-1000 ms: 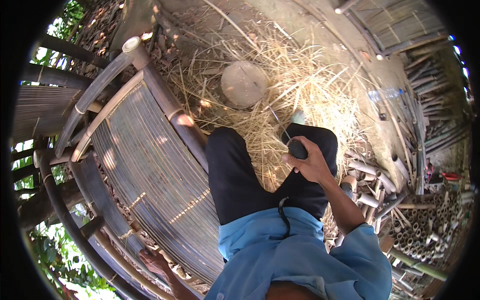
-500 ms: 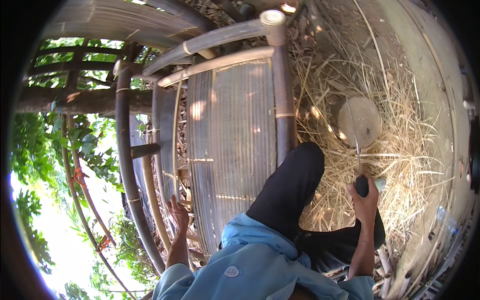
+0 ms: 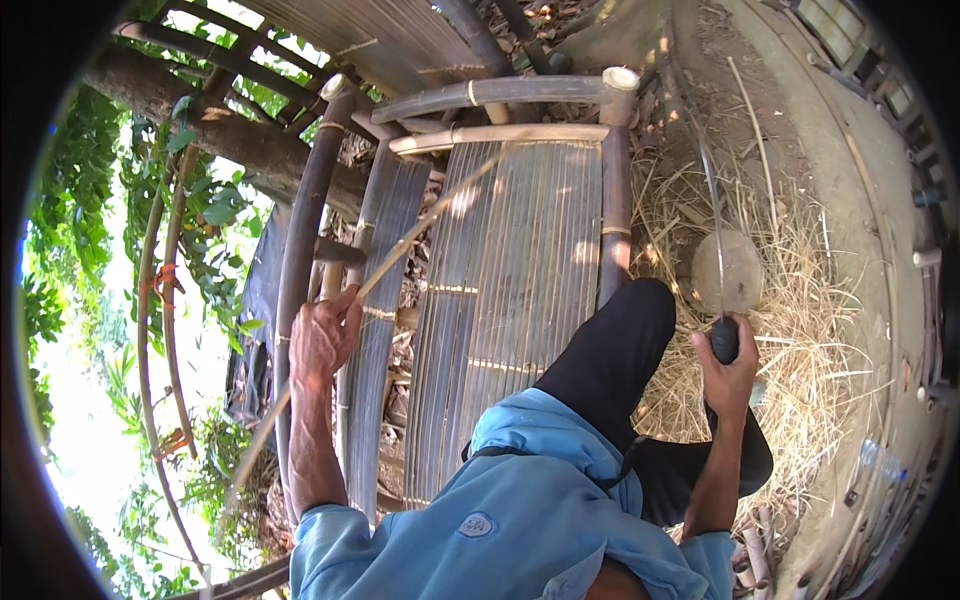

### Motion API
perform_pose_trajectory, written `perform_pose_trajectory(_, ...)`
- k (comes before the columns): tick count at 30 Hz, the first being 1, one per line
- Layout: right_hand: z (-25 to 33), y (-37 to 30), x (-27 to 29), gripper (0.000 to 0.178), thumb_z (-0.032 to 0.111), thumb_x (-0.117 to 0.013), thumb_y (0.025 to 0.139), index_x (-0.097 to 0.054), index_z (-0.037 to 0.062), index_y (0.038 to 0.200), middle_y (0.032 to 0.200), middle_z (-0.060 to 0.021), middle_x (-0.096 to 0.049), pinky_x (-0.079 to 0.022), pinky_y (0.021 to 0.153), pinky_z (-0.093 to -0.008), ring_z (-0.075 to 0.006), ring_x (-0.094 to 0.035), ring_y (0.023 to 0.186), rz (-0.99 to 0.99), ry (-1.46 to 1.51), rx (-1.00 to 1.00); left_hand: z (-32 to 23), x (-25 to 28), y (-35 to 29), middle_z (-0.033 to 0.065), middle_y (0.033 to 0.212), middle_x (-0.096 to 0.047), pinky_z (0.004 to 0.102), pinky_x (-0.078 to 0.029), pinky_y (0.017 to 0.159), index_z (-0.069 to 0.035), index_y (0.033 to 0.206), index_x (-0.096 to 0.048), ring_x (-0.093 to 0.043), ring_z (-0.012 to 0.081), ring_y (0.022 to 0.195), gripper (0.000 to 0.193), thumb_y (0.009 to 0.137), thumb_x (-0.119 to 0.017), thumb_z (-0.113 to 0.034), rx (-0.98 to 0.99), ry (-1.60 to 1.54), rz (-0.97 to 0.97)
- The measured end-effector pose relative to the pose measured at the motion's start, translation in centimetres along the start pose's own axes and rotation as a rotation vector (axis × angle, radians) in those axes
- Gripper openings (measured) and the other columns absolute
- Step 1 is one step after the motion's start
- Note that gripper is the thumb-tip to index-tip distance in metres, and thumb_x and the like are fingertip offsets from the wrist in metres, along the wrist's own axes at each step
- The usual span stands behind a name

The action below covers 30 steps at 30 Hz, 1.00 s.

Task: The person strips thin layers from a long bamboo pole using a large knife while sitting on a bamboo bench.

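My left hand (image 3: 325, 335) is closed around a long, thin bamboo strip (image 3: 430, 215). The strip slants over the slatted bamboo bench (image 3: 540, 270), and its other end passes behind my left forearm toward the lower left. On the other side of my body, my right hand (image 3: 730, 370) grips the dark handle of a long, narrow-bladed knife (image 3: 714, 190). Its blade points away from me, passing over a round wooden block (image 3: 742, 265). Pale shavings lie around that block.
A thick bamboo post (image 3: 310, 210) and rails frame the bench's left side. Leafy plants (image 3: 90, 190) stand beyond it. Straw-like shavings (image 3: 800, 340) cover the ground at the right, with a clear plastic bottle (image 3: 882, 460) near the edge. My bent leg (image 3: 620, 340) rests beside the bench.
My left hand has risen and moved slightly left, and the bamboo strip has swung from near upright to a slant over the bench. The knife stays in my right hand; the view has shifted.
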State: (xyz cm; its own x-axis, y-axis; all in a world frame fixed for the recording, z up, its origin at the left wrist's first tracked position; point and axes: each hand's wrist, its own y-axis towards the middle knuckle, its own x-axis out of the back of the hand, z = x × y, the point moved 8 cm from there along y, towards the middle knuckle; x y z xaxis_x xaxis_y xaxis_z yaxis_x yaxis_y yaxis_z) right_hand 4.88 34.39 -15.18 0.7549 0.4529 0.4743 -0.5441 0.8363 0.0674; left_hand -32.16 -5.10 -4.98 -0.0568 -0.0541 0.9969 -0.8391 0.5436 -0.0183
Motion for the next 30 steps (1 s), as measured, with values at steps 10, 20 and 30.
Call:
perform_pose_trajectory(10,8.6,-1.1,0.1,0.053,0.023,-0.082,0.085,-0.057,0.0012,0.126,0.116,-0.0181,-0.063,-0.049,0.093,-0.0423,-0.0366,-0.063,0.107,-0.038,-0.075,0.395,-19.5,1.0,-0.6,0.0083,0.075,-0.07,0.0408,-0.053,0.059,-0.018,0.116,-0.077,-0.067,0.0255,0.063,0.031,0.085,-0.078,-0.023,-0.694,-0.152,0.059)
perform_pose_trajectory(20,5.2,-4.3,2.4,0.05,0.024,-0.084,0.079,-0.058,0.0044,0.117,0.096,-0.0188,-0.063,-0.047,0.082,-0.0474,-0.0402,-0.061,0.092,0.082,-0.489,0.245,-18.6,-2.5,-0.9,0.007,0.092,-0.07,0.0356,-0.049,0.074,-0.013,0.105,-0.077,-0.064,0.0241,0.086,0.029,0.079,-0.084,-0.023,-0.733,-0.519,-0.454)
perform_pose_trajectory(30,-0.1,-0.3,4.2,0.052,0.03,-0.082,0.082,-0.058,0.0079,0.121,0.109,-0.016,-0.064,-0.047,0.089,-0.0467,-0.0386,-0.062,0.101,-0.066,-0.443,0.347,-2.7,-17.5,11.5,0.0148,0.088,-0.051,0.0416,-0.046,0.072,0.003,0.093,-0.049,-0.051,0.0258,0.08,0.042,0.094,-0.058,-0.038,0.212,-2.528,-0.193)
